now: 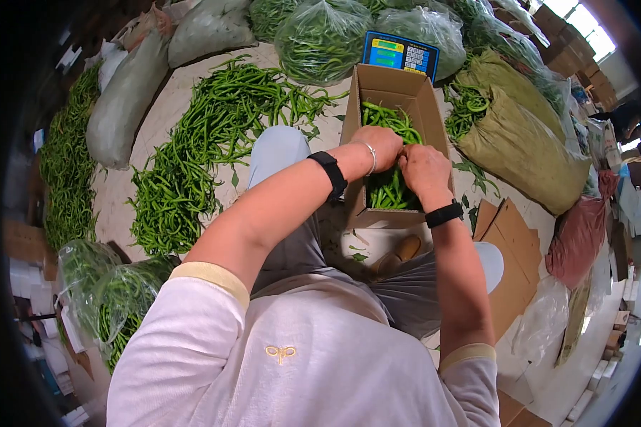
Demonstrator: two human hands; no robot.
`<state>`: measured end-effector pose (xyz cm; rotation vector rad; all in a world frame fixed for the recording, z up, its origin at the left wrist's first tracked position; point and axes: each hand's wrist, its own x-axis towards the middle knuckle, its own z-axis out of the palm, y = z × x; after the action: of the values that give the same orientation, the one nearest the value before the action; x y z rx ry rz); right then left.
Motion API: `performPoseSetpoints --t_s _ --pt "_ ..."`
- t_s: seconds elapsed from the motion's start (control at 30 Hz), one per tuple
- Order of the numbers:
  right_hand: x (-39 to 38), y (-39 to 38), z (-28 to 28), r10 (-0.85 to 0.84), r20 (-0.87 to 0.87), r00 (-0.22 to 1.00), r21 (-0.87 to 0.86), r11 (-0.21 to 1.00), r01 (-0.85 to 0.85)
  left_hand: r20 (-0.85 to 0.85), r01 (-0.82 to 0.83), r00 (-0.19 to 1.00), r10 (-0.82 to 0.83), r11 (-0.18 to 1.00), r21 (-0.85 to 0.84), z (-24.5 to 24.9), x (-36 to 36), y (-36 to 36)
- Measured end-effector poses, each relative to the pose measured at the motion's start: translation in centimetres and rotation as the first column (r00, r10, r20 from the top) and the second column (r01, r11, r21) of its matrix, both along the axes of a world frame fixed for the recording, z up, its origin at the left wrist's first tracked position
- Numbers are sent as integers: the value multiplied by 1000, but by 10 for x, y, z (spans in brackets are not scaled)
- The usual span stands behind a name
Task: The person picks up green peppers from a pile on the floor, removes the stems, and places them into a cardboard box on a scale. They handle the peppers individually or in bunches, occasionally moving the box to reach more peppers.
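Note:
A long open cardboard box (437, 107) stands in front of me with green chili peppers (392, 196) inside. My left hand (379, 147) reaches over the box from the left, its fingers closed on peppers. Close against it, my right hand (426, 171) is also closed, its fingertips meeting those of the left above the peppers. The curled fingers partly hide what is between them. Behind the box's far end sits a blue scale display (400, 55) with lit green readouts and a keypad.
Loose green chili peppers (206, 128) lie heaped on the floor to the left. Plastic bags of peppers (320, 43) stand at the back, and grey sacks (128, 107) at left. Olive sacks (523, 142), a red sack (580, 238) and flattened cardboard (509, 256) lie at right.

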<state>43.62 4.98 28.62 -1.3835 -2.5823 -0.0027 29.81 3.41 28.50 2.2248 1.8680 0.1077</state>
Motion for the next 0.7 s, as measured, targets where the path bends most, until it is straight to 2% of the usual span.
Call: performPoseSetpoints --t_s 0.1,0.17,0.23,0.3,0.33,0.4,0.43,0.5,0.53,0.6,0.63,0.67,0.7 --pt "-3 -3 1 -33 33 999 53 998 31 -2 -29 1000 29 999 38 0 5 -2" --pt "3 3 -1 -51 66 997 89 995 45 -67 -26 997 30 999 47 -2 4 -4" --pt "22 19 -3 -236 60 970 161 961 224 -88 -24 996 27 999 36 -4 0 -9" --pt "36 21 20 -300 -53 952 206 930 305 -143 21 990 -18 1000 18 -2 -4 -10" --pt "44 25 30 -279 -115 953 252 920 299 -142 24 990 -21 1000 17 -2 -1 -11" --pt "64 31 58 -253 -258 933 333 883 331 -266 194 942 -206 978 -70 1 2 -15" --pt "75 33 74 -243 -339 909 364 857 365 -267 193 942 -205 979 -69 2 5 -17" --pt "105 42 99 -53 -616 786 342 881 328 -350 291 862 -367 923 -251 3 12 -23" --pt "117 41 108 -58 -618 784 339 880 333 -351 295 859 -372 921 -254 0 14 -25" --pt "141 38 118 -59 -617 785 363 863 350 -312 327 790 -528 793 -514 -8 18 -27" --pt "165 49 102 -67 -615 786 362 861 356 -310 302 781 -542 763 -572 -4 21 -27" --pt "194 64 72 -176 -348 921 335 894 298 -306 310 778 -548 759 -572 -5 24 -28" --pt "209 72 50 -246 -44 968 289 925 248 -281 331 797 -535 775 -538 -7 25 -30"
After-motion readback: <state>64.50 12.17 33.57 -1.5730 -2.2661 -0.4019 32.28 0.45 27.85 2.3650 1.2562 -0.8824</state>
